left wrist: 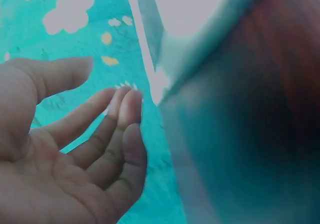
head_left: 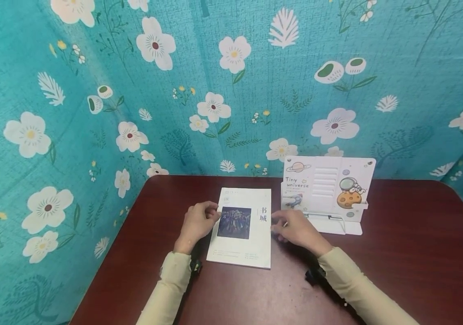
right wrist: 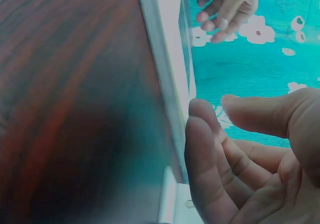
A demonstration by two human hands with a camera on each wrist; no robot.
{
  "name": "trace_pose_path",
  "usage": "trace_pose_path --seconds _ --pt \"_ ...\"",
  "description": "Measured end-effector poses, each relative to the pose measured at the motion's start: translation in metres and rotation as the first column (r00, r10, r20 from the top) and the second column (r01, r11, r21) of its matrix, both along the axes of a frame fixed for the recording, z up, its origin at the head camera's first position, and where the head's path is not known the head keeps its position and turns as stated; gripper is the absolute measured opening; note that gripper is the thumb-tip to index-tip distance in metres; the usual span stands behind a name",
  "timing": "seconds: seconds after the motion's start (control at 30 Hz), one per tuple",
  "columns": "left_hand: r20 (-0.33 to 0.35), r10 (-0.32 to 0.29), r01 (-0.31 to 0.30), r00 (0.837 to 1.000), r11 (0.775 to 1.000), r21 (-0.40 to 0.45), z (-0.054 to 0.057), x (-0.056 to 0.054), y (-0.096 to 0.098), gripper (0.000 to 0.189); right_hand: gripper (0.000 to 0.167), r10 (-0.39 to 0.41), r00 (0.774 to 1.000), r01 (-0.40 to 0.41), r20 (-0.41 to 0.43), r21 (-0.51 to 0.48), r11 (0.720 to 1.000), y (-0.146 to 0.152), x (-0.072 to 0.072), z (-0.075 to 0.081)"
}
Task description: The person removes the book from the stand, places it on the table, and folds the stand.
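Observation:
A white book (head_left: 240, 228) lies flat on the dark red table, its cover bearing a dark blue picture and Chinese characters. My left hand (head_left: 199, 221) is at its left edge, fingers loosely bent. In the left wrist view that hand's thumb (left wrist: 65, 76) stands apart from the fingers, with no object between them. On the other side, my right hand (head_left: 296, 229) has its fingertips right at the book's right edge. The right wrist view shows the thumb raised away from those fingers, beside the book's pale edge (right wrist: 162, 49).
Behind my right hand stands a white book stand (head_left: 324, 189) with a cartoon astronaut, planet and "Tiny universe" print. The dark red table (head_left: 414, 253) runs back to a teal floral cloth (head_left: 198, 54) that hangs behind and to the left.

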State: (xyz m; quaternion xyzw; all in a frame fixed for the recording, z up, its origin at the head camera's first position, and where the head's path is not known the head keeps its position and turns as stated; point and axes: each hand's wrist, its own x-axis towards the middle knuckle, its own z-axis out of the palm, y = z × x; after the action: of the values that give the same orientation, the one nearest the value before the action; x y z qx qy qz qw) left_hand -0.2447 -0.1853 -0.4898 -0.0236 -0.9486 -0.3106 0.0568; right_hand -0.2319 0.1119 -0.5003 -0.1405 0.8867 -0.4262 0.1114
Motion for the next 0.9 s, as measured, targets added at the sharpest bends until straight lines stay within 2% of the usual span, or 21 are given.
trace_pose_path --seconds 0.13,0.27,0.37,0.6,0.7,0.9 --pt "-0.097 -0.05 0.056 0.994 0.997 0.055 0.009 0.003 0.016 0.021 0.033 0.001 0.992 0.002 -0.125 0.021 1.0 0.004 0.005 0.007" --pt "-0.163 -0.099 0.118 0.982 0.986 0.115 0.017 0.003 0.034 0.02 0.026 -0.021 0.963 0.032 -0.269 0.037 0.999 0.008 0.009 0.011" --pt "-0.187 -0.129 0.16 0.974 0.974 0.162 0.022 0.002 0.046 0.021 0.021 -0.046 0.943 0.057 -0.328 0.023 0.998 0.013 0.011 0.012" --pt "-0.211 -0.156 0.194 0.965 0.965 0.175 0.027 -0.005 0.07 0.02 0.018 -0.127 0.88 0.127 -0.457 -0.032 0.991 0.03 0.013 0.016" --pt "-0.212 -0.177 0.218 0.961 0.957 0.19 0.029 -0.007 0.08 0.021 0.018 -0.153 0.863 0.143 -0.482 -0.056 0.988 0.038 0.014 0.019" --pt "-0.174 -0.226 0.264 0.958 0.935 0.236 0.029 -0.015 0.105 0.029 0.017 -0.201 0.819 0.195 -0.537 -0.069 0.978 0.057 0.014 0.025"
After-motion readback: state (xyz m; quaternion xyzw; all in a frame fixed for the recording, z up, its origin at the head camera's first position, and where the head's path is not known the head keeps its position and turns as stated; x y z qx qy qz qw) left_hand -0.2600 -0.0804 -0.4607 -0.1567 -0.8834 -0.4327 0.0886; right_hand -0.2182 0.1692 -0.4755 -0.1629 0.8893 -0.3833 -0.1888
